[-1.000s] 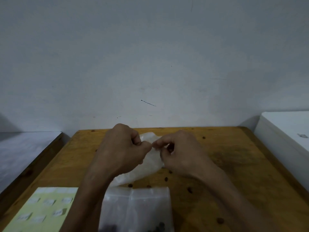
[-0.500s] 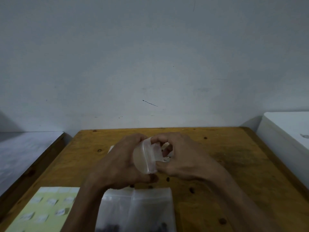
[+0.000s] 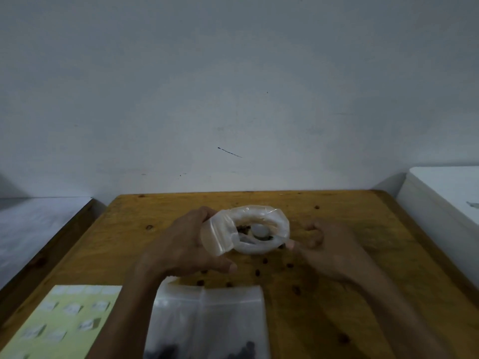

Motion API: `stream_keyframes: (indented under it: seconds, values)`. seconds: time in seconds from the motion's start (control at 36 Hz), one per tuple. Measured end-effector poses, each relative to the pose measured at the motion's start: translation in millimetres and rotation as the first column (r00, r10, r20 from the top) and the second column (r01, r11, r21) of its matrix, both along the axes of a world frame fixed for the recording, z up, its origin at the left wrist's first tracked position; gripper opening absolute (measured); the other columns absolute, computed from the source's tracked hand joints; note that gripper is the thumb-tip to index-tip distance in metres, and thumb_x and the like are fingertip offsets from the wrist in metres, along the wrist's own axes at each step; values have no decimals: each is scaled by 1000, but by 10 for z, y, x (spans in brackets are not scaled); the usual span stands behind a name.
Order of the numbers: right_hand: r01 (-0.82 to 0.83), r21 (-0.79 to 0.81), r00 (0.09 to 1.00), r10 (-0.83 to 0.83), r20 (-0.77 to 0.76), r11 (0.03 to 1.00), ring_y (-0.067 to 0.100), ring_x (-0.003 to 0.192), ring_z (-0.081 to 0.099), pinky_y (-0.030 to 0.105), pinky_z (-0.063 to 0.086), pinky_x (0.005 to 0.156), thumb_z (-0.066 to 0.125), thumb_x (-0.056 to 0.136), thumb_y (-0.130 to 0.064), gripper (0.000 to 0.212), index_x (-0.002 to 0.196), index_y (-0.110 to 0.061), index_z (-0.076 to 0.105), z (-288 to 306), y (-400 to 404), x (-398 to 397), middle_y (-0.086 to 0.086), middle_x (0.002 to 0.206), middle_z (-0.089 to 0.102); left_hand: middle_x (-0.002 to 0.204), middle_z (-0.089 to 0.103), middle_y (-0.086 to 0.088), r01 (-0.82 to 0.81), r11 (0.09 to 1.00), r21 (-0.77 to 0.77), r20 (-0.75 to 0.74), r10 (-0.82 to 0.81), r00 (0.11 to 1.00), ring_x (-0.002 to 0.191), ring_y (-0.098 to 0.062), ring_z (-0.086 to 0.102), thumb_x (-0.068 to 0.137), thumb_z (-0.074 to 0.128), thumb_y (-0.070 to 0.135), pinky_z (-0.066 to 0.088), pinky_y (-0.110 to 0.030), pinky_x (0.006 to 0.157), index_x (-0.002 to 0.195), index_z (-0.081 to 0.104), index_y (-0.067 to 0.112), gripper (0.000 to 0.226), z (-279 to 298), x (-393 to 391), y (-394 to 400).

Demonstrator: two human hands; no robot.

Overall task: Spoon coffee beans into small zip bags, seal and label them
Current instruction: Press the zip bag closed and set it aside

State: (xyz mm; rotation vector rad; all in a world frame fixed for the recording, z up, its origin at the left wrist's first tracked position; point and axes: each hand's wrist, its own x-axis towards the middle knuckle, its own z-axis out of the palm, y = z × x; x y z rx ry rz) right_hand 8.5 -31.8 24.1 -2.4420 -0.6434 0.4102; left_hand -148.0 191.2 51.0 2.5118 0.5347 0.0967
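Note:
My left hand (image 3: 181, 247) grips a small empty clear zip bag (image 3: 216, 235) just above the wooden table (image 3: 363, 294). Right behind it sits a larger plastic bag of coffee beans (image 3: 264, 216), its mouth rolled open, with a white spoon (image 3: 260, 231) lying inside on the dark beans. My right hand (image 3: 329, 252) is to the right of that bag with its fingers curled and holding nothing. Its thumb tip lies by the bag's lower right rim.
Flat zip bags with dark beans (image 3: 207, 322) lie at the near edge. A pale yellow label sheet (image 3: 59, 325) is at the front left. Loose beans (image 3: 258, 272) are scattered on the wood. A white box (image 3: 445, 198) stands right, a grey surface (image 3: 33, 224) left.
Both hands were pinching plastic together at the centre. Now they have parted: the left keeps the small bag, the right has moved right, and the open bean bag with the spoon shows.

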Motion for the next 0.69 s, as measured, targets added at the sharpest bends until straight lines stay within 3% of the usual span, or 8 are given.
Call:
stream_keyframes:
  seconds: [0.08, 0.14, 0.25, 0.36, 0.47, 0.58, 0.69]
  values:
    - [90, 284, 979, -33, -199, 955, 7, 67, 71, 27, 58, 62, 75, 86, -37, 52, 133, -23, 57, -128, 18, -26, -1, 80, 75, 120, 51, 13, -18, 1000, -15, -59, 17, 998, 96, -9, 55, 45, 92, 58, 47, -20, 67, 135, 40, 34, 106, -53, 94, 2]
    - [181, 429, 964, -73, -257, 885, 9, 61, 70, 22, 53, 55, 75, 87, -26, 39, 123, -18, 65, -180, 73, -47, 1, 76, 74, 122, 51, 10, -24, 999, -39, -110, 19, 994, 97, -14, 57, 44, 92, 58, 49, -24, 69, 137, 38, 32, 111, -79, 157, 0]
    - [300, 612, 935, -98, -341, 732, 11, 64, 69, 22, 53, 54, 80, 81, -28, 34, 110, -12, 71, -193, 247, -78, 3, 83, 75, 123, 52, 7, -5, 995, -95, -182, -12, 983, 100, -17, 58, 44, 93, 57, 56, -32, 77, 138, 36, 31, 113, -105, 225, 0]
    - [291, 677, 942, -79, -327, 676, 10, 80, 70, 20, 56, 62, 85, 74, -28, 43, 113, -17, 71, -175, 416, -139, 1, 92, 72, 120, 52, 9, -18, 989, -149, -180, -9, 984, 100, -17, 60, 42, 94, 54, 59, -39, 82, 139, 38, 28, 115, -119, 251, -4]
    - [280, 718, 947, -62, -315, 637, 7, 92, 69, 29, 61, 78, 89, 68, -22, 44, 109, -20, 73, -196, 543, -192, -3, 100, 71, 128, 47, 7, -39, 990, -135, -187, 13, 982, 108, -19, 55, 44, 95, 52, 58, -40, 87, 143, 34, 25, 119, -109, 254, -38]
    - [236, 714, 972, -145, -187, 659, 4, 97, 66, 27, 58, 82, 79, 83, -20, 27, 109, -21, 74, -239, 654, -171, -9, 106, 71, 125, 46, 9, -38, 995, -97, -183, 19, 983, 109, -16, 52, 48, 94, 52, 55, -39, 91, 142, 35, 25, 114, -90, 251, -66]
    - [4, 595, 970, -148, 194, 804, -1, 94, 56, 7, 46, 72, 60, 98, -24, 25, 121, -20, 68, -240, 622, -168, -5, 109, 61, 129, 44, 9, -40, 998, -51, -175, 30, 984, 110, -14, 47, 51, 92, 52, 52, -37, 95, 144, 34, 23, 114, -69, 236, -74]
